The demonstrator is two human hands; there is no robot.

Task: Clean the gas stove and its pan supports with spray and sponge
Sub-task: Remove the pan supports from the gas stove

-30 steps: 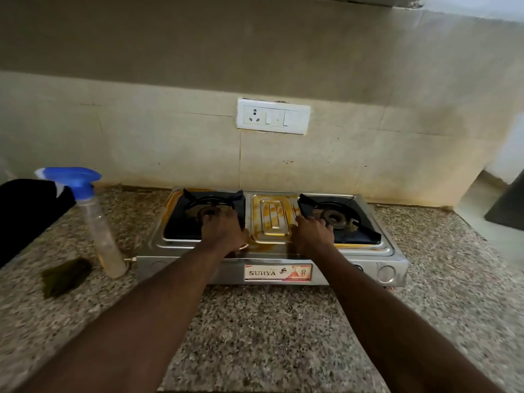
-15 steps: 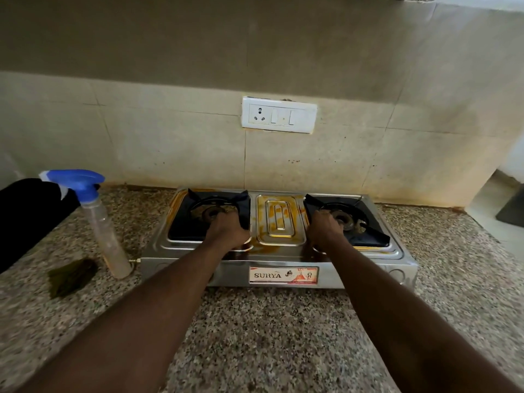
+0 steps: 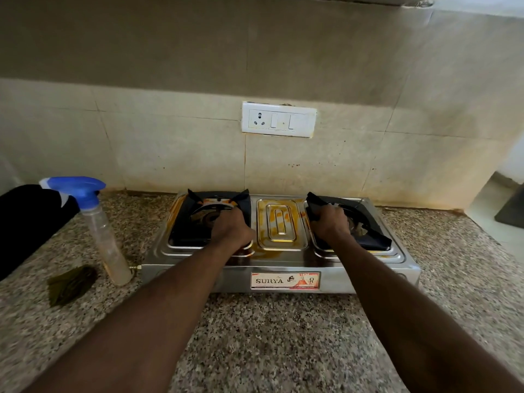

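My left hand (image 3: 232, 226) grips the left pan support (image 3: 184, 232), my right hand (image 3: 330, 222) the right pan support (image 3: 374, 241), on the gas stove (image 3: 283, 258) at the countertop's (image 3: 255, 336) back edge, spray bottle (image 3: 105, 239) and sponge (image 3: 71, 285) just left.

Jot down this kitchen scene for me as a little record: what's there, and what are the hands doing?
Place: granite counter against a tiled wall
Stove: steel, with orange stains on top
Left grip: holds left support
Right grip: holds right support, which sits askew
Bottle: spray type, blue head, upright left of the stove, untouched
Sponge: dark green, flat on the counter beside the bottle
Socket: on the wall above the stove
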